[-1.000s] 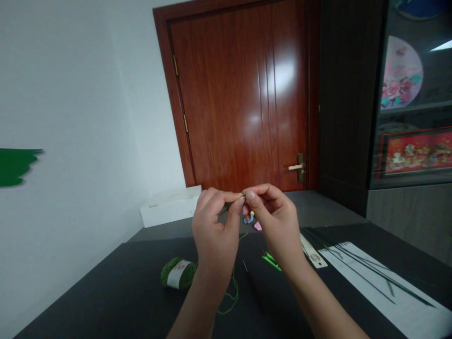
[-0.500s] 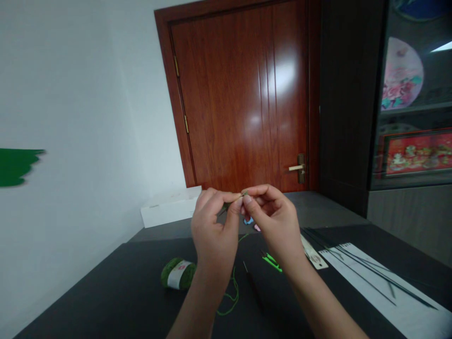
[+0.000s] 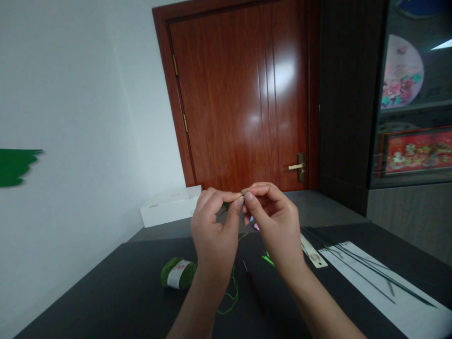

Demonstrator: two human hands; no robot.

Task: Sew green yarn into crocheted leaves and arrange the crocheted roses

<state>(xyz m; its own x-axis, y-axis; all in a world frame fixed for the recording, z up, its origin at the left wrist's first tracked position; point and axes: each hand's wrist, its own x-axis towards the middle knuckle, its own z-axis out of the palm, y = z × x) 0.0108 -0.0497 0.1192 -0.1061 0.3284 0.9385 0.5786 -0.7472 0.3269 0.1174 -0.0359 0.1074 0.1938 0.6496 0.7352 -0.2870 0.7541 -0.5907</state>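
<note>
Above the dark table, my left hand (image 3: pixel 215 230) pinches a small green piece (image 3: pixel 225 206), which looks like yarn work, between thumb and forefinger. The thumb and forefinger of my right hand (image 3: pixel 278 219) are closed on the same piece, right against the left fingertips. Most of it is hidden by the fingers. A loose strand of green yarn (image 3: pixel 236 294) lies below the hands. To the left sits the ball of green yarn (image 3: pixel 187 274) with a white label. A crochet hook (image 3: pixel 250 278) with a dark handle rests between my forearms.
Bright green thread snips (image 3: pixel 267 257) lie partly behind my right wrist. On the right are a pale ruler-like strip (image 3: pixel 313 254) and white paper (image 3: pixel 381 292) with long dark green stems (image 3: pixel 395 281) across it. A white box (image 3: pixel 169 207) stands at the back left.
My right hand has shifted and turned slightly at the fingertips, covering more of the snips and the blue item behind. The left hand stays almost still.
</note>
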